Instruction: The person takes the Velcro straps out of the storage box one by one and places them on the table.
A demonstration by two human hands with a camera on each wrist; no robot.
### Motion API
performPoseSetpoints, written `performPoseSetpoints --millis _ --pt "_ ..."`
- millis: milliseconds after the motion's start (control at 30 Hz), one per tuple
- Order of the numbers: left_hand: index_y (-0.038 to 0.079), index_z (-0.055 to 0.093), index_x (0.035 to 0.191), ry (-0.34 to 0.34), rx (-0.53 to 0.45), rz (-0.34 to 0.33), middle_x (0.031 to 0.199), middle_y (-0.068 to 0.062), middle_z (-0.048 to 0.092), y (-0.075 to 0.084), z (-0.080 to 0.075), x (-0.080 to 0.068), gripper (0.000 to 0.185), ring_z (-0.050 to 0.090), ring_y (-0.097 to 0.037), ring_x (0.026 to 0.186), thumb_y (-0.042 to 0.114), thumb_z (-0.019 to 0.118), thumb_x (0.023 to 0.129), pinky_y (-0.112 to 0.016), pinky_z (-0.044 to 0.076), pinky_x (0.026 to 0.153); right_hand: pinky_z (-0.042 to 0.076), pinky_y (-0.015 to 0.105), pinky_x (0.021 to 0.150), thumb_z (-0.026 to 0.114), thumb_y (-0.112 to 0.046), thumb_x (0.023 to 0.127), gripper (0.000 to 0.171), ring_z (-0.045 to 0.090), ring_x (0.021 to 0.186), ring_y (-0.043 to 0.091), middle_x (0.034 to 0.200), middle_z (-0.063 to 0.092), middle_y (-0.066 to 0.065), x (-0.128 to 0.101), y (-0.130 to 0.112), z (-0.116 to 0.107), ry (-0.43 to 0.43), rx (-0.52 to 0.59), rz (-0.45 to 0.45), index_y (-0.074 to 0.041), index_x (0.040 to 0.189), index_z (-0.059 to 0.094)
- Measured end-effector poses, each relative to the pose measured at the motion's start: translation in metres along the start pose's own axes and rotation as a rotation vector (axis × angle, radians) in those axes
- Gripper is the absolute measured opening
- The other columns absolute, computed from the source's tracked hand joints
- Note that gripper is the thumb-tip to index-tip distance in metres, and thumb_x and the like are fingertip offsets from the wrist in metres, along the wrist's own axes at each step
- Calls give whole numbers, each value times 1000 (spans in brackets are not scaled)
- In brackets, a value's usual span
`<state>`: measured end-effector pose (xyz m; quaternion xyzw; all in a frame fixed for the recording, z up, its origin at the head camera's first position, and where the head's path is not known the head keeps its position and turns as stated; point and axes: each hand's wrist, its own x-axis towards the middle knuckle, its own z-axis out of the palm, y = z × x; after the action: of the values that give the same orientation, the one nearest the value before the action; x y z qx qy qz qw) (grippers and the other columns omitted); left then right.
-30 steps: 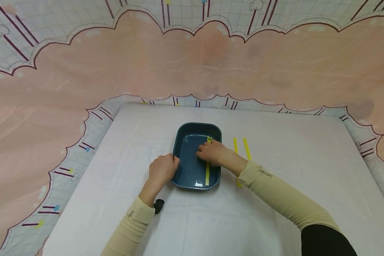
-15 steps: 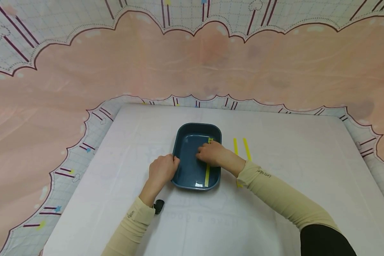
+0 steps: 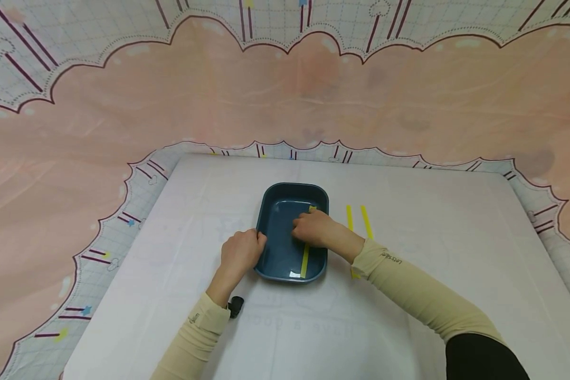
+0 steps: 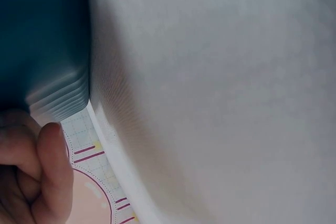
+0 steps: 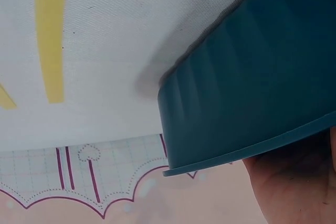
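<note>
A dark blue rectangular tray point(image 3: 275, 221) sits mid-table on the white sheet. My left hand point(image 3: 239, 252) grips its left rim, thumb over the edge; in the left wrist view curled fingers point(image 4: 52, 166) lie beside the tray wall point(image 4: 42, 40). My right hand point(image 3: 313, 228) is inside the tray, fingers curled over a long yellow strip point(image 3: 305, 259) whose ends stick out above and below the hand. The strip slants slightly. The right wrist view shows the tray's outer wall point(image 5: 252, 93) and part of the palm point(image 5: 299, 182).
Two more yellow strips point(image 3: 349, 216) point(image 3: 366, 220) lie side by side on the sheet right of the tray, one seen close point(image 5: 50, 35). A yellow bit point(image 3: 354, 273) peeks from under the right forearm. A pink patterned cloth point(image 3: 285, 95) surrounds the table.
The strip in the tray has pivoted a little: its near end has swung left. Both hands and the tray stay almost where they were.
</note>
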<state>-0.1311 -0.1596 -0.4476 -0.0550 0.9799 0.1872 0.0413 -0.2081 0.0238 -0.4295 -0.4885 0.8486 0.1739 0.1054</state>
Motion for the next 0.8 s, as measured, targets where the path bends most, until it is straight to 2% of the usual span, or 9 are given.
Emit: performPoseSetpoints --millis 200,533,800 --pt "8 55 65 12 7 7 57 -6 49 0 1 1 34 49 -21 51 22 46 95 -31 35 45 46 36 82 60 -21 97 21 58 99 20 112 66 1 -1 0 0 9 -6 -14 -20 115 71" --pt "8 56 67 7 14 4 57 -7 50 0 1 0 33 50 -21 51 22 46 95 -32 35 45 46 36 80 58 -20 98 19 61 98 19 109 69 1 -1 -1 2 30 -56 -48 -19 112 70" --pt "8 56 67 11 28 7 58 -7 51 0 1 0 34 50 -21 52 23 46 95 -33 36 46 46 36 83 59 -18 97 21 61 99 19 111 68 0 -5 1 -10 75 -51 -32 -21 115 70"
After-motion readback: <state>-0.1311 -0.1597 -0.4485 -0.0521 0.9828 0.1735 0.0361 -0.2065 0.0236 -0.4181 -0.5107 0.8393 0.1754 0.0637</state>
